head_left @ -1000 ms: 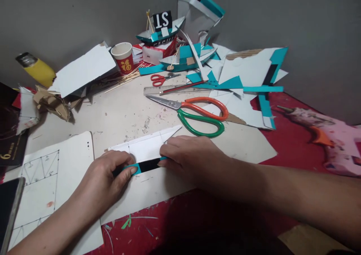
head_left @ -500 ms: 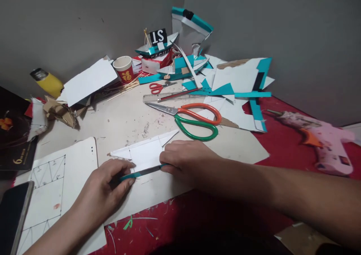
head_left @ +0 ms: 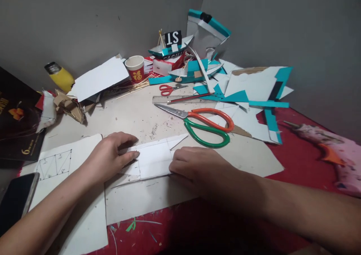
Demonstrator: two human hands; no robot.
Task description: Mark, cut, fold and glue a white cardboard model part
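White card: a long, flat strip of smooth white card, tapering to a point at its far right; it lies on the cream board in front of you, between your hands, ruled with thin dark lines and creased along its length.
Left hand: your left hand is over the card's left end, thumb laid on it and forefinger reaching towards its far edge, a narrow gap between them; you cannot tell from here whether they grip.
Right hand: your right hand has its fingers curled closed on the card's right part, at the near edge.
Scissors: the large metal scissors with rounded orange and green handles lie just beyond the card.
Boats: two teal-and-white card boats with thin wooden sticks sit further back.
Scraps: torn white and teal card shows corrugated brown edges.
Change: a second ago your left hand pinched the near edge, where teal and black showed; that edge now shows white, and the hand has shifted towards the far side.
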